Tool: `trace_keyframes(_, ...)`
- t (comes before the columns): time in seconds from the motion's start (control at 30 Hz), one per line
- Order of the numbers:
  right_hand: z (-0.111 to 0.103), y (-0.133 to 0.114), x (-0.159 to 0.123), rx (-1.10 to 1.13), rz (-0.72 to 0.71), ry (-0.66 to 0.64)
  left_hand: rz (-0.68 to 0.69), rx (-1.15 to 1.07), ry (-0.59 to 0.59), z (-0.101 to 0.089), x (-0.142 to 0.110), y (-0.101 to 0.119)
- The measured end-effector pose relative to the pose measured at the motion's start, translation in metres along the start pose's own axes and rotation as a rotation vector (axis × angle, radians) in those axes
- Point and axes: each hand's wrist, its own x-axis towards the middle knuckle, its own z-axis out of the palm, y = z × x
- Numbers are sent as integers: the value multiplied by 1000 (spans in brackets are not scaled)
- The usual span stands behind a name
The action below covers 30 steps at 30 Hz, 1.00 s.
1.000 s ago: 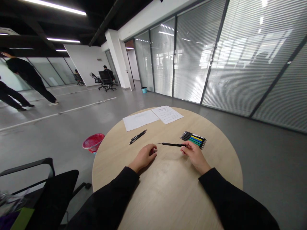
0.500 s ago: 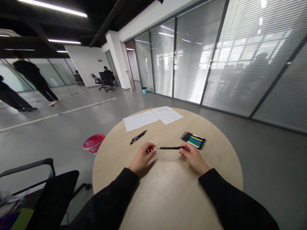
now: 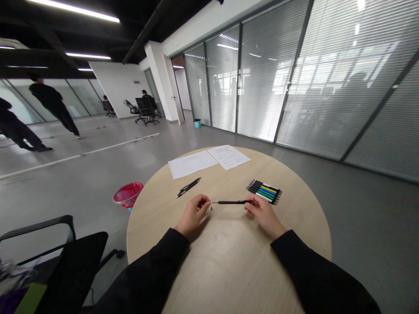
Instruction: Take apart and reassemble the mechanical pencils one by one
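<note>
My right hand (image 3: pixel 262 212) pinches the rear end of a black pen (image 3: pixel 231 202), held level over the table. From its other end a thin, pale shaft reaches to the fingertips of my left hand (image 3: pixel 195 213), which are closed around its end. Just below those fingertips is a tiny dark cone-like piece (image 3: pixel 211 208); whether it lies on the table or is in the air I cannot tell. A row of several pens (image 3: pixel 264 191) with black, yellow, blue, green and white parts lies beyond my right hand. Further off on the left, two black pens (image 3: pixel 188 187) lie side by side.
Two sheets of paper (image 3: pixel 193 165) lie at the far side of the round wooden table (image 3: pixel 229 266). A red-lined bin (image 3: pixel 128 194) and a black chair (image 3: pixel 70 266) stand to the left. People (image 3: pixel 54 102) are in the background, and a glass partition (image 3: pixel 262 83) runs behind.
The left fingertips have closed in on the pen's thin end. The tiny piece now shows below them. My right hand and the pen have hardly moved; a background person shifted right.
</note>
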Motion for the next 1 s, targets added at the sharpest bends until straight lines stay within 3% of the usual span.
trace_keyframes(0.27, -1, 0, 1, 9, -6, 16, -36, -98, 4, -1, 1, -12)
trace_keyframes(0.7, -1, 2, 3, 62, 3, 40, -69, -307, -12, 0, 3, -12)
trace_keyframes(1.0, -2, 3, 2, 71, 13, 76, -64, -384, 110, 0, 7, -23)
